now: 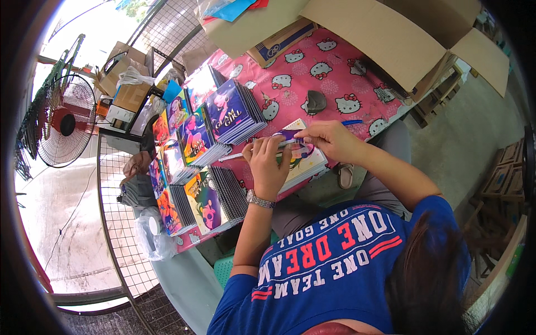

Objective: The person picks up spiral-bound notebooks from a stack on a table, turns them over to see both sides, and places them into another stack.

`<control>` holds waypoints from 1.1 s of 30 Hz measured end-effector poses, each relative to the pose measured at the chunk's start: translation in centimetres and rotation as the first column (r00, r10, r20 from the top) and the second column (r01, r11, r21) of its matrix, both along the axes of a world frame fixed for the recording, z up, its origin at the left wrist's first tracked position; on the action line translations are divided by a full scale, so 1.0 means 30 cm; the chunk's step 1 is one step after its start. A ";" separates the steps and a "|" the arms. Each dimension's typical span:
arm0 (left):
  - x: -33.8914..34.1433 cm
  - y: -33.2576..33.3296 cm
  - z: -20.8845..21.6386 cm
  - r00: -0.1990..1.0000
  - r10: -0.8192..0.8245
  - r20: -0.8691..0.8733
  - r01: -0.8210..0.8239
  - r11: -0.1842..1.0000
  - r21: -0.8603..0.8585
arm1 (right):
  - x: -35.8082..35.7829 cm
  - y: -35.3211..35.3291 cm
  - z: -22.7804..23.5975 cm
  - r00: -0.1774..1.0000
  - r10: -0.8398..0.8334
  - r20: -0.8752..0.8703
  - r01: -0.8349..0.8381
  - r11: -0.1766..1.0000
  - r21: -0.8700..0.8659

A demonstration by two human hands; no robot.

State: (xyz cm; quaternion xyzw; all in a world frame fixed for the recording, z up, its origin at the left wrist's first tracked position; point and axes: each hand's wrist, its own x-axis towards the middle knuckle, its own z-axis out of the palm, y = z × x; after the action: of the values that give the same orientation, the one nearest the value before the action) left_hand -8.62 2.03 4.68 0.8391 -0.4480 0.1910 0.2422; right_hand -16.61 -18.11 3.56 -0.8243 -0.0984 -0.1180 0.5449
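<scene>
Both hands [267, 162] [326, 139], strip [287, 138] crosswise.

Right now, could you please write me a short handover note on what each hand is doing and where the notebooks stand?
Left hand: fingers pinch a thin, strip-like item that lies across the stack of notebooks in front of the person; what it is cannot be told.
Right hand: fingers grip the other end of that item, over the same stack.
Things: the stack sits on the pink cartoon-print tablecloth. Rows of colourful notebook stacks stand to the left. A blue pen and a dark, rounded object lie beyond the hands, near an open cardboard box.
Done: many stacks already lined up.
Left: the stack under the hands.
</scene>
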 end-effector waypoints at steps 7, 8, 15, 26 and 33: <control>-0.034 -0.039 0.014 0.999 -0.021 0.043 0.016 0.995 0.100 | -0.019 0.026 0.088 0.995 -0.097 0.011 0.098 0.978 -0.185; -0.033 -0.036 0.013 0.999 -0.028 0.022 0.025 0.994 0.109 | -0.022 0.031 0.093 0.996 -0.091 0.022 0.094 0.967 -0.238; -0.015 0.004 0.002 0.997 -0.075 -0.012 0.075 0.992 0.103 | 0.243 -0.135 0.009 0.751 0.373 -0.545 -0.092 0.876 0.473; -0.003 0.062 -0.105 0.973 0.221 -0.066 -0.225 0.973 -0.057 | 0.335 -0.200 -0.085 0.926 0.252 -0.281 -0.186 0.953 0.241; -0.007 0.029 -0.074 0.992 0.032 -0.123 -0.043 0.996 -0.084 | 0.218 -0.159 0.102 0.638 0.672 -0.376 -0.590 0.740 0.322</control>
State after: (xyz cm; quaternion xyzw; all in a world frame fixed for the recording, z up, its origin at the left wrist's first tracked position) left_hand -8.83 2.89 2.46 0.8462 -0.4079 0.1633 0.3016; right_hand -10.08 -22.88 6.61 -0.6906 -0.2359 0.2753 0.6258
